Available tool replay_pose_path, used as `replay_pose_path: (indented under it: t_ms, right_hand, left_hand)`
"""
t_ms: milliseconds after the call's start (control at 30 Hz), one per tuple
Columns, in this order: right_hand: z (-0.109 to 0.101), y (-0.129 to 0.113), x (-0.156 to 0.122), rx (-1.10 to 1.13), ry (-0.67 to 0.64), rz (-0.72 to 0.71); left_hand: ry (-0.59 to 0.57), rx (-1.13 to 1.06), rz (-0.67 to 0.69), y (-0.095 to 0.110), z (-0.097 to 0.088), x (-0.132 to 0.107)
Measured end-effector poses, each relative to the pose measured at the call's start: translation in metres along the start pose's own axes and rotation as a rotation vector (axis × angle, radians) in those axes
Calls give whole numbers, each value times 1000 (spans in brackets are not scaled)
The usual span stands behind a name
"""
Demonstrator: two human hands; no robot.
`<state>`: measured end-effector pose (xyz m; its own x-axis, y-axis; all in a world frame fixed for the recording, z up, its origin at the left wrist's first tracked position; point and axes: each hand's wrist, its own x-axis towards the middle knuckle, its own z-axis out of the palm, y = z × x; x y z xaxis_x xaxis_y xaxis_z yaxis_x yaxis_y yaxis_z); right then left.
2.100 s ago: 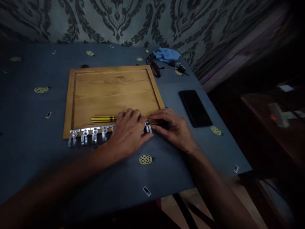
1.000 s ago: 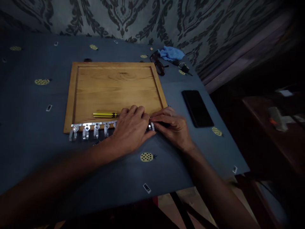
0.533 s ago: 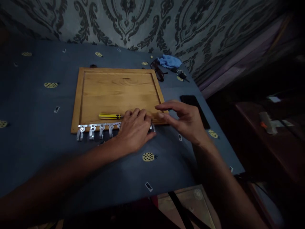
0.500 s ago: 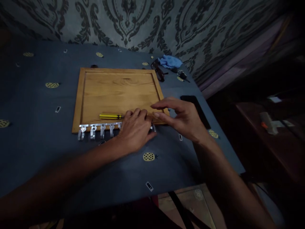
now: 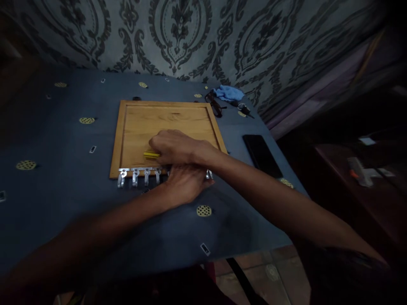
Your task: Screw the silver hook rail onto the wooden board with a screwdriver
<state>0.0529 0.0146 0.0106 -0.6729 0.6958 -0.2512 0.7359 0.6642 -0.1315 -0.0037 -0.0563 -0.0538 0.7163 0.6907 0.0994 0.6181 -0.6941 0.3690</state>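
Observation:
A framed wooden board [image 5: 159, 120] lies on the table, with a metal hook rail [image 5: 140, 170] along its near edge. My left hand [image 5: 186, 183] is closed over the right part of that rail, its thumb at the right and its fingers mostly covered by my right arm. Crossing above it, my right hand [image 5: 174, 146] is closed round the yellow-and-black screwdriver [image 5: 151, 155] on the board. Only the end of the handle sticks out to the left; the shaft is hidden. Several silver hooks show left of my left hand.
A black phone [image 5: 261, 155] lies right of the board. Sunglasses [image 5: 216, 106], a blue cloth [image 5: 229, 93] and keys [image 5: 244, 109] sit at the back right. Blue pineapple-print cloth [image 5: 104, 203] covers the table, against a patterned curtain [image 5: 178, 38].
My right hand has swung left over my left hand and taken hold of the screwdriver. My left hand stays at the rail. The view has shifted slightly.

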Motion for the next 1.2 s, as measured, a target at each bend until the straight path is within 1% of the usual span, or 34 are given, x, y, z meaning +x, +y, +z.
replay_pose_path:
  t_ms: [33,100,133,267,300,333,367,400,433,467,567,667,867,1000,1200]
  right_hand:
    - [0,5,-4,44,62,19]
    - [0,16,-15,158,255,60]
    - [0,22,-24,244,383,82]
    - [10,33,-69,601,1091,216]
    - [14,33,-81,664,1229,247]
    - [21,33,-93,683,1365,295]
    - [28,32,-103,693,1452,348]
    - [36,30,-112,686,1571,368]
    - [45,29,-119,686,1621,385]
    - [54,28,-125,698,1641,404]
    - [78,23,-134,721,1611,475]
    - [90,19,-136,663,1555,554]
    - [87,10,-137,680,1487,564]
    - [87,10,-136,741,1510,507]
    - [91,11,-135,744,1530,457]
  left_hand:
    - [-16,11,-4,1,-2,1]
    - [-41,53,-11,2,-7,2]
    - [-44,79,-8,3,-8,2]
    - [-53,128,5,4,-12,4]
    - [-58,131,7,4,-13,4]
    - [-60,133,8,4,-13,4]
    - [-63,137,9,5,-14,4]
    - [-69,141,9,5,-15,4]
    - [-79,148,6,5,-16,4]
    - [-88,155,3,6,-16,4]
    - [-102,167,-7,7,-18,5]
    - [-90,172,-2,7,-16,5]
    - [-66,173,18,5,-13,4]
    - [-51,159,17,5,-12,5]
    - [-73,150,9,6,-13,6]
